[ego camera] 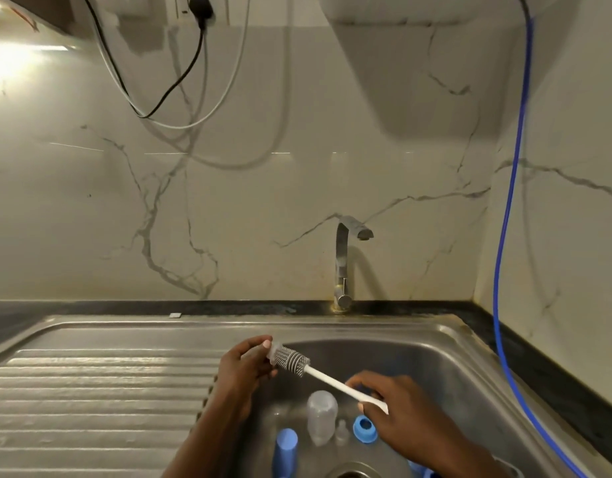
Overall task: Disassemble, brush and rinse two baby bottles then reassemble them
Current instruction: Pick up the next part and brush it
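Over the sink (452, 339), the left grip (244, 370) pinches a small clear piece (274, 350) at its fingertips, and the right grip (401, 415) is clenched round the handle end of the brush (327, 379). The brush spans both grips, long axis diagonal: bristle head up-left with its tip in the clear piece, handle down-right. In the basin below: bottle (321, 420) under the handle, cap (286, 443) left of it, ring (365, 428) right, teat (341, 432) between bottle and ring.

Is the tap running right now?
Off, it seems: no water stream shows below the tap spout, above the sink.
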Action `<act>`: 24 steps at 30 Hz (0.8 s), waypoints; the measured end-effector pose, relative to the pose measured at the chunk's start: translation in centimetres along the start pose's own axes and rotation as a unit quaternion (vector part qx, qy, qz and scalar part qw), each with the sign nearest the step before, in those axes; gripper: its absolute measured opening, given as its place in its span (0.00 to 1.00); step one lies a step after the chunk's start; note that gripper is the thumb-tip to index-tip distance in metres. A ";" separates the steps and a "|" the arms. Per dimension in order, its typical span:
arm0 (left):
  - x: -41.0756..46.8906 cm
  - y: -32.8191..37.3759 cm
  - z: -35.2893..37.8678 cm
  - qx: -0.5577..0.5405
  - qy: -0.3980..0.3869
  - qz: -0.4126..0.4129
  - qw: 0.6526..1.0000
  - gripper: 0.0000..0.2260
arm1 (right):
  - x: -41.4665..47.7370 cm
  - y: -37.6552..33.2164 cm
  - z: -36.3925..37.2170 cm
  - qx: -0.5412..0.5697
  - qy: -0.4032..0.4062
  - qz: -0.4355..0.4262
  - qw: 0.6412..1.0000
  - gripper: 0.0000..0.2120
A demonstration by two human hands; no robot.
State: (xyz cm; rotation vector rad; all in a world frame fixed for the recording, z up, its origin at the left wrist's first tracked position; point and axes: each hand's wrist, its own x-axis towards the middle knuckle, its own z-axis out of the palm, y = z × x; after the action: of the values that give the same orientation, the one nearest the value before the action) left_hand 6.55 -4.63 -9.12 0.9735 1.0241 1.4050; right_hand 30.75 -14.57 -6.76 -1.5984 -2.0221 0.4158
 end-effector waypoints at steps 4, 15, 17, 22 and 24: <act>0.4 -0.5 -0.1 0.037 -0.011 0.005 0.999 0.07 | 0.0 -0.2 0.0 -0.019 0.002 0.000 1.000 0.11; 0.2 0.5 -0.5 0.021 -0.112 -0.011 0.993 0.08 | 0.0 -0.5 -1.0 0.319 -0.180 0.149 0.919 0.10; -0.2 0.8 0.2 0.023 -0.101 0.021 0.994 0.08 | -0.1 -0.7 -1.3 0.424 -0.221 0.180 0.860 0.11; 0.0 0.4 0.8 0.028 0.029 0.109 0.993 0.05 | 0.1 -2.3 1.4 0.154 -0.047 0.098 0.982 0.08; 0.1 0.4 0.5 0.007 0.038 0.101 0.994 0.05 | -0.1 -1.7 1.7 -0.015 0.033 0.054 0.998 0.11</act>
State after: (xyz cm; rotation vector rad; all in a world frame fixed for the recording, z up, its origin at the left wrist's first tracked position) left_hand 6.92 -4.52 -8.54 1.0650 1.0136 1.6142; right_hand 28.42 -14.94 -7.30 -1.7221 -1.9063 0.3689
